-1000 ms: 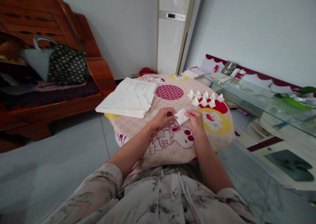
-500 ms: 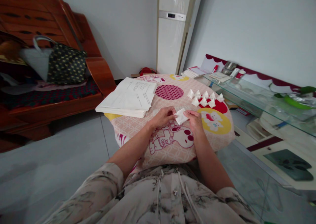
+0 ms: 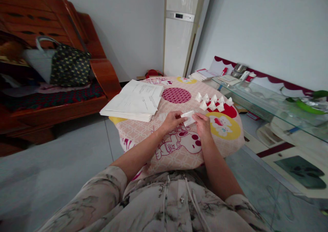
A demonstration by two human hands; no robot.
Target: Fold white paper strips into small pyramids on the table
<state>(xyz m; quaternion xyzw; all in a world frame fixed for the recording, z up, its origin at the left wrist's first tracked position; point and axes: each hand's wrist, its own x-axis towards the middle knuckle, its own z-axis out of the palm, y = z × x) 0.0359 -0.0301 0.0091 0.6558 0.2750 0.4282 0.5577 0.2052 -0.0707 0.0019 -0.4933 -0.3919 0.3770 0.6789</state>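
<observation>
Got a small folded white paper (image 3: 189,118) pinched over the near half of a round cloth-covered table (image 3: 139,133). Holding its left end in a narrow, fingertip-type grip with the left hand (image 3: 172,121), and clasping the right end with the right hand (image 3: 203,122) in pretty much the same closed-in way. Can't tell whether resting on the table or held just above. Also seeing eight little white folded pieces (image 3: 212,105) in two rows, beyond the right hand and a bit to its right. Over left, past the left hand, spotting a thick stack of printed sheets (image 3: 135,100), kinda splayed. Farther left, noticing a dark patterned bag (image 3: 70,64) on a wooden bench (image 3: 104,75).
</observation>
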